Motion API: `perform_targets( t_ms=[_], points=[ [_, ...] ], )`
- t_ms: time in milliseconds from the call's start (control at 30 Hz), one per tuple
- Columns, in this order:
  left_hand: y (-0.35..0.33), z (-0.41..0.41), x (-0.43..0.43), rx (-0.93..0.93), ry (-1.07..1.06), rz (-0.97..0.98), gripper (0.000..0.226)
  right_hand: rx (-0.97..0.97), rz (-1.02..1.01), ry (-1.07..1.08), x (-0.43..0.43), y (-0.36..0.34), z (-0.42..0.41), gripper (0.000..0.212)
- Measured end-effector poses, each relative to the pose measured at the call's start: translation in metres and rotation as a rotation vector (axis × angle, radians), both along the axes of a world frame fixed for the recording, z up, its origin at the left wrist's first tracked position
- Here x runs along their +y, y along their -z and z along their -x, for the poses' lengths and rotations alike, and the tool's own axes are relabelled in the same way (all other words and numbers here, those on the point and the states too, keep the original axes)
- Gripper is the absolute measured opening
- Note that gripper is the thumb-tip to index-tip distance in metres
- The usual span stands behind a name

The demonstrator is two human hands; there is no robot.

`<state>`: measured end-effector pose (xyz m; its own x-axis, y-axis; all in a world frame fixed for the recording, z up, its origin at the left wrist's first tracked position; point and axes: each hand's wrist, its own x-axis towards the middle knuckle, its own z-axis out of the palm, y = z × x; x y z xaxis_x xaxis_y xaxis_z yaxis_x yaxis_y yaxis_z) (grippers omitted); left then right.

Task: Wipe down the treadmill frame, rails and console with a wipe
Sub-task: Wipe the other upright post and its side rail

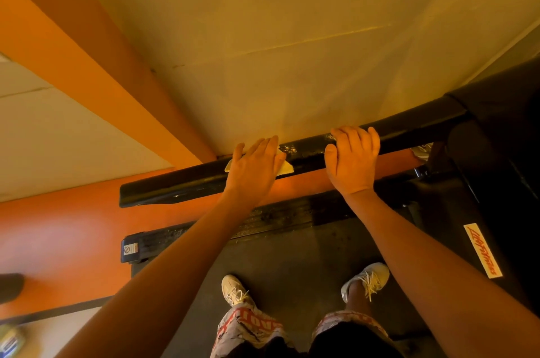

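A black padded handrail [181, 185] of the treadmill runs from lower left to upper right across the view. My left hand [254, 168] lies flat on it with straight fingers, pressing a pale wipe [287, 168] whose corners stick out from under the palm. My right hand [353, 157] grips the same rail further right, fingers curled over its top. Wet streaks and specks show on the rail between the two hands. Below the rail lies the black side frame strip [286, 217], and I stand on the dark belt [292, 264].
A cream wall with an orange band stands close behind the rail. The console housing [502, 112] rises at the right, with a labelled sticker [482, 249] on the right side frame. The orange floor spreads to the left. My feet in pale shoes stand on the belt.
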<state>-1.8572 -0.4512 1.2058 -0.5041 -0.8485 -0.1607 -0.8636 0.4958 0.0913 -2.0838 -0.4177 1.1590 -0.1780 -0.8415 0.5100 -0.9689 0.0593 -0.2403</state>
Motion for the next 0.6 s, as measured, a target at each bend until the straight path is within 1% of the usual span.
perform_targets(
  t_ms=[67,133,233,300,333,400,467,533,600],
  points=[
    [0.005,-0.02,0.002,0.008,-0.092,-0.028,0.05,-0.001,0.009,0.007,0.0,0.0,0.0,0.037],
    [0.003,-0.01,0.0,0.042,-0.168,-0.087,0.056,-0.006,0.018,0.015,-0.001,0.001,0.0,0.037],
    [0.001,0.016,-0.001,0.051,-0.112,-0.08,0.053,-0.007,0.008,0.01,0.0,0.0,-0.001,0.037],
    [-0.003,0.005,0.0,-0.013,-0.028,-0.046,0.054,-0.005,-0.005,0.003,0.0,-0.001,0.0,0.038],
    [-0.002,-0.008,0.001,-0.014,-0.041,-0.049,0.052,-0.006,-0.008,0.003,0.0,0.0,0.0,0.038],
    [0.001,-0.035,0.001,0.041,-0.166,-0.057,0.05,-0.012,-0.006,0.01,0.0,-0.001,-0.001,0.037],
    [0.004,-0.038,0.001,0.045,-0.214,-0.046,0.054,-0.016,0.002,0.017,-0.001,-0.001,-0.002,0.037],
    [0.003,-0.015,-0.001,0.029,-0.178,-0.059,0.06,-0.017,-0.003,0.009,0.0,-0.002,-0.001,0.037],
    [0.005,0.007,0.0,-0.024,-0.077,-0.05,0.06,-0.013,-0.009,0.008,0.0,-0.003,0.0,0.038]
  ],
)
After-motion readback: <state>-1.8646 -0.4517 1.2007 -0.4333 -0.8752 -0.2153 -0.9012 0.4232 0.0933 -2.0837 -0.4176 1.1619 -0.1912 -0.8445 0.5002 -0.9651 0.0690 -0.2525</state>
